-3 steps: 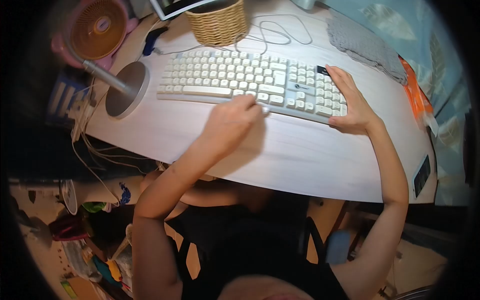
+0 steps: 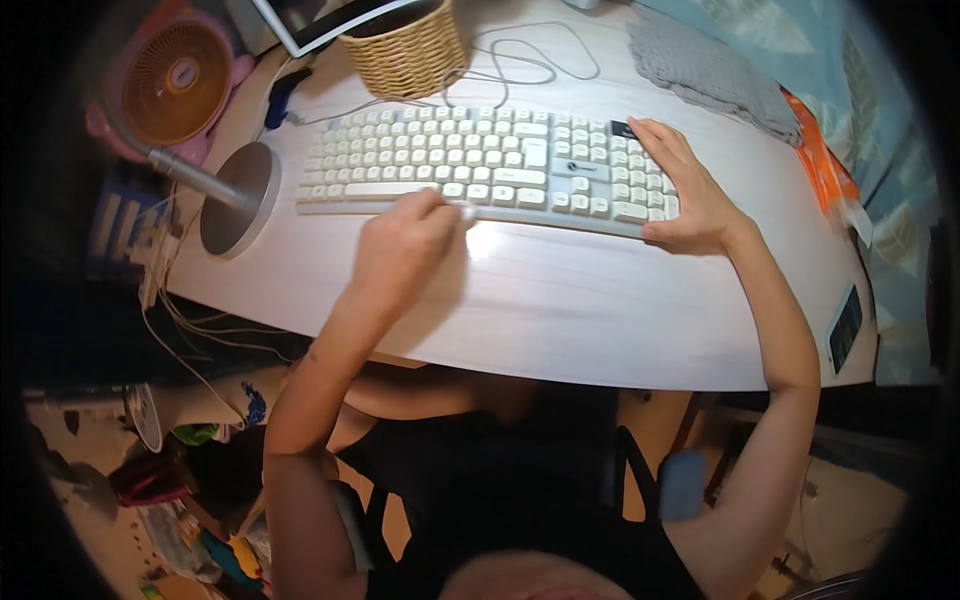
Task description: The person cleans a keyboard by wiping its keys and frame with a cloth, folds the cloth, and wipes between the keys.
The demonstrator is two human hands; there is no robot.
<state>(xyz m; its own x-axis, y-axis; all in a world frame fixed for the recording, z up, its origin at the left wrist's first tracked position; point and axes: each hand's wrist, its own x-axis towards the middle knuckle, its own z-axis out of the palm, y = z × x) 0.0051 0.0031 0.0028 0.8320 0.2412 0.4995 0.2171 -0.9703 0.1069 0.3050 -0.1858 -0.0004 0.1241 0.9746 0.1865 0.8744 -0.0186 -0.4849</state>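
Note:
A white and pale-grey computer keyboard (image 2: 425, 157) lies on the desk with its cable running off behind it. My left hand (image 2: 402, 240) is closed at its front edge, just below the right end of the long space bar. A small white thing (image 2: 468, 213) pokes out of these fingers; its kind is too small to make out. Around the keyboard's right end curves my right hand (image 2: 695, 195), thumb at the front corner and fingers by the back corner, near a black label.
Behind the keyboard stand a wicker basket (image 2: 408, 55) and a looped grey cable (image 2: 550, 70). A round lamp base (image 2: 238, 200) and a pink fan (image 2: 175, 85) are at left. To the right lie a grey cloth (image 2: 710, 75), an orange packet (image 2: 825, 160) and a phone (image 2: 845, 330).
My left hand has slid left along the keyboard's front edge. My right hand keeps its hold on the right end. The whole view has shifted slightly.

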